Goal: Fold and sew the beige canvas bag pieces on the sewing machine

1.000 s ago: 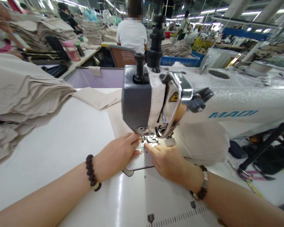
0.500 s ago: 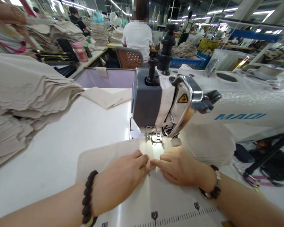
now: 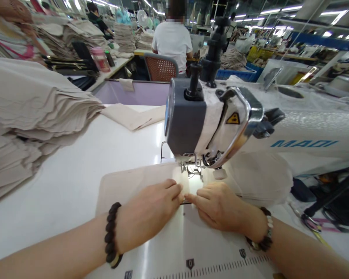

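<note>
Left hand and right hand press flat, fingertips together, on beige fabric piece below presser foot.

White table, fabric piece, cloth stack

fabric stack: cut off left | sewing machine: cut off right

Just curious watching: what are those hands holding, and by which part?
The left hand and right hand hold the beige fabric piece down by its near edge.
</note>
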Available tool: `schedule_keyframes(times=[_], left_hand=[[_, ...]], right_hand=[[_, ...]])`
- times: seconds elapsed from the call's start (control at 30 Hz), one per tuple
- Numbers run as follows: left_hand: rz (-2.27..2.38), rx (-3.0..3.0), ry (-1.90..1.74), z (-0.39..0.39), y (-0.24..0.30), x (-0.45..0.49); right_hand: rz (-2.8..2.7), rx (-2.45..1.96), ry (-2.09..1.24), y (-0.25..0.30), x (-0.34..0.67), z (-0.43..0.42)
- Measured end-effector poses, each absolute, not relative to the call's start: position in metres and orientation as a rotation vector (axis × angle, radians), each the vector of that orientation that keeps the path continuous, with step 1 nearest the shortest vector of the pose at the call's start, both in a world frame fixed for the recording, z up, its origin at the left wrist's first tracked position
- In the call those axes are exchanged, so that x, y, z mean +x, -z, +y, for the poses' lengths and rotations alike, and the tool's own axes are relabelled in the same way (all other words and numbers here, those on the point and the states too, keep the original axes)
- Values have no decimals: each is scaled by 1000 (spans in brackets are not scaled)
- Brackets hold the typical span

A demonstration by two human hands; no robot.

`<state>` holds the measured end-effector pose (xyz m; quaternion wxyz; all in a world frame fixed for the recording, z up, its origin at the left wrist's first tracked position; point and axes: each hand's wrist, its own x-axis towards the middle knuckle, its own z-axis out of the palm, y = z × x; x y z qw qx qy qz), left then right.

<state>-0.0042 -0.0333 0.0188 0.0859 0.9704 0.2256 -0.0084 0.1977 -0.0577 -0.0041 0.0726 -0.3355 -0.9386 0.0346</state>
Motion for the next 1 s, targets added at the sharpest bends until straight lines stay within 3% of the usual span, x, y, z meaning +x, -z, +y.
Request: schedule_keyframes(times=[0.5, 1.0], left_hand=[[736, 2938, -49, -1, -9, -4], [788, 3050, -171, 7, 5, -5]], right_hand=[[-2727, -1528, -24, 9, 183, -49], [-2675, -1499, -18, 17, 185, -49]])
